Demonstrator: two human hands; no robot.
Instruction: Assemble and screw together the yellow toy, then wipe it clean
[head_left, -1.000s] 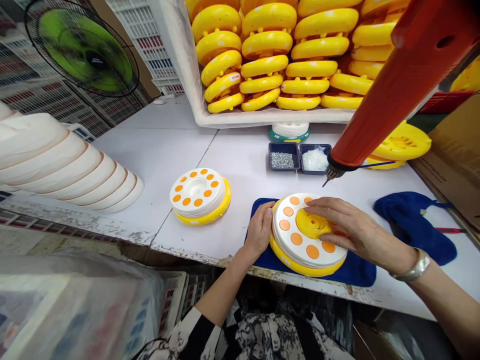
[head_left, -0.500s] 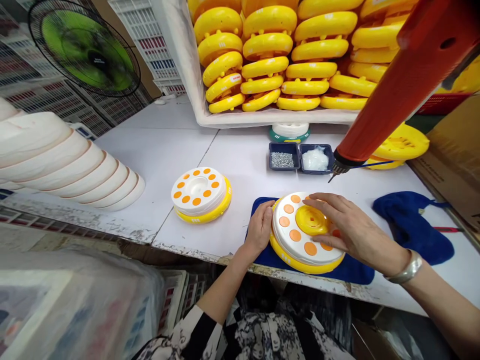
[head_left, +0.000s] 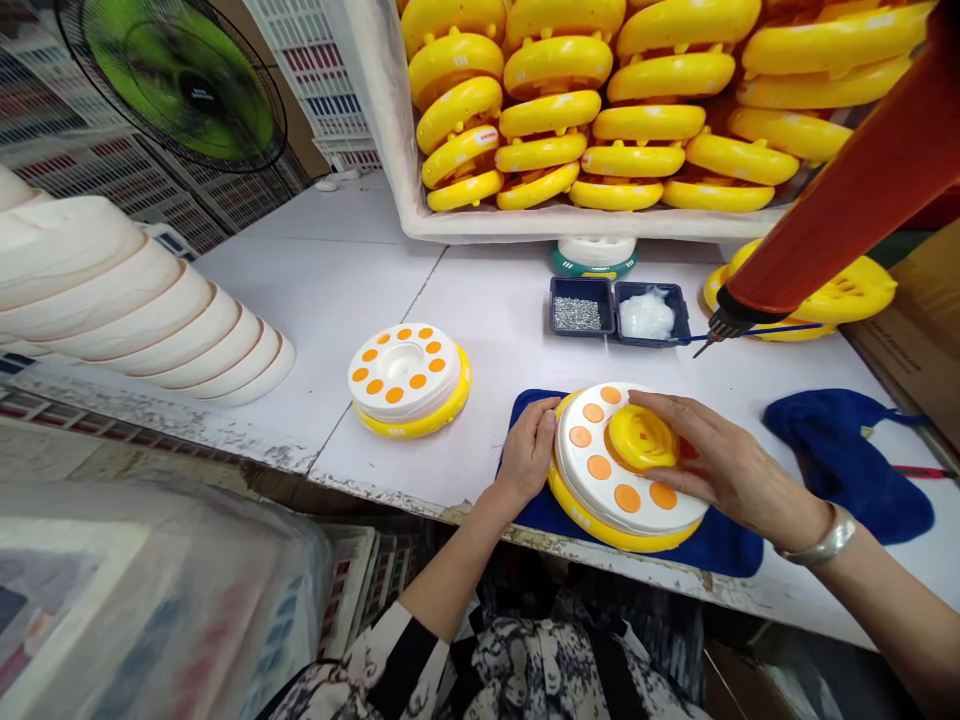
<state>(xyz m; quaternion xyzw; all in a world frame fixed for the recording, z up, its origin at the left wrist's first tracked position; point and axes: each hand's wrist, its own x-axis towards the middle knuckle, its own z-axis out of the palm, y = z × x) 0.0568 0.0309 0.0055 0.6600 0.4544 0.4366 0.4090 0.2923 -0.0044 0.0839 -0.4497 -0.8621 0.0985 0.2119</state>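
A round white disc with orange dots (head_left: 600,470) on a yellow base lies on a blue cloth (head_left: 712,550) at the table's front edge. A yellow hub (head_left: 639,437) sits in its middle. My right hand (head_left: 724,465) lies over the disc's right side, fingers curled round the yellow hub. My left hand (head_left: 529,450) grips the disc's left rim with bent fingers. An orange hanging screwdriver (head_left: 825,220) points down and left above the table, its tip just right of a small tray.
A second white-and-yellow disc (head_left: 409,378) lies to the left. A two-part dark tray (head_left: 616,312) holds screws and white grease. A white bin (head_left: 405,180) of yellow bases stands behind. Stacked white shells (head_left: 135,300) lie far left, a blue rag (head_left: 847,450) right, a green fan (head_left: 176,75) back left.
The view has shifted slightly. The hanging screwdriver has swung to the right, away from the disc. Both hands stay on the disc, the right fingers closing more round the yellow hub.
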